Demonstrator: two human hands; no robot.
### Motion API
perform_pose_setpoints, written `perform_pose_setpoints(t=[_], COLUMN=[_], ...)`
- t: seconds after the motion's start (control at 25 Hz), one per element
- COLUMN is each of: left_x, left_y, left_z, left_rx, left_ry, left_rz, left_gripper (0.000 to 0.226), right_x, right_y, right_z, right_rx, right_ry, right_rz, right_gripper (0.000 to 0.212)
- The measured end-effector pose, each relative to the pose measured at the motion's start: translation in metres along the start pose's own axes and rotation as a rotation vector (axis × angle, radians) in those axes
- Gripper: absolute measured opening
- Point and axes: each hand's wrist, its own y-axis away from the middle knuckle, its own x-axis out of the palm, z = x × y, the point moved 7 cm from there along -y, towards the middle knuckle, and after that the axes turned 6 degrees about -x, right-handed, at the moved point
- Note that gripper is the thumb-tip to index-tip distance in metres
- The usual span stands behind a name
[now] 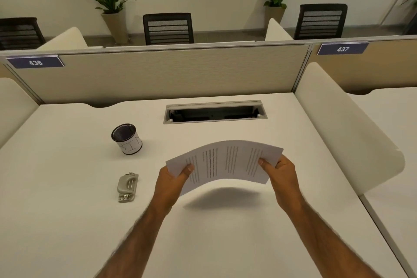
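A printed sheet of paper (225, 162) hangs above the white desk (225, 244), bowed upward in the middle, its shadow on the desk below. My left hand (172, 184) pinches its left short edge, thumb on top. At the opposite short edge my right hand (281, 175) pinches it the same way. The text lines run sideways to me.
A black mesh pen cup (126, 138) with a white paper label stands to the left. A grey hole punch (127, 187) lies nearer, left of my left hand. An open cable tray (214, 111) sits at the back. Partition panels stand behind and at the right.
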Motion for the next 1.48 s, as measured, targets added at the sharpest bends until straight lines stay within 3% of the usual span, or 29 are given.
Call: perform_pose_setpoints(t=[0.2,0.32,0.4,0.48,0.56,0.64,0.72,0.8,0.96,1.12,1.2,1.36,1.48], left_x=[0.008,0.005,0.002,0.007,0.019,0.032,0.044,0.049,0.028,0.008,0.008,0.023,0.03], left_y=[0.008,0.006,0.005,0.006,0.01,0.016,0.024,0.029,0.019,0.004,0.002,0.005,0.008], left_z=[0.023,0.018,0.008,-0.001,-0.007,-0.009,-0.007,-0.003,-0.004,-0.016,-0.017,-0.012,-0.004], left_rx=[-0.082,-0.084,-0.079,-0.075,-0.076,-0.094,-0.119,-0.119,-0.154,-0.191,-0.221,-0.259,-0.245], left_ry=[-0.019,0.053,0.137,0.253,0.397,0.5,0.551,0.572,0.536,0.232,0.167,0.211,0.175], left_rz=[-0.039,-0.042,-0.064,-0.069,-0.039,-0.01,0.011,0.021,0.055,0.36,0.435,0.311,0.221], left_gripper=[0.014,0.006,0.021,0.022,0.022,0.026,0.028,0.031,0.034,0.042,0.041,0.033,0.028], right_x=[0.004,-0.012,-0.025,-0.015,0.015,0.038,0.051,0.052,0.037,0.027,0.026,0.041,0.047], right_y=[0.005,0.003,0.009,0.021,0.035,0.041,0.038,0.033,0.024,0.018,0.016,0.019,0.02], right_z=[-0.019,-0.019,-0.024,-0.041,-0.05,-0.04,-0.031,-0.023,0.004,0.017,0.019,0.017,0.015], right_rx=[0.076,0.064,0.119,0.265,0.409,0.431,0.404,0.361,0.217,0.193,0.203,0.23,0.208], right_ry=[0.071,0.114,0.084,-0.121,-0.41,-0.582,-0.654,-0.622,-0.381,-0.145,-0.068,-0.023,-0.009], right_rz=[0.036,-0.103,-0.225,-0.201,-0.034,0.077,0.071,0.022,0.051,0.163,0.217,0.338,0.327], right_gripper=[0.022,0.017,0.029,0.044,0.049,0.05,0.042,0.033,0.039,0.039,0.04,0.039,0.037])
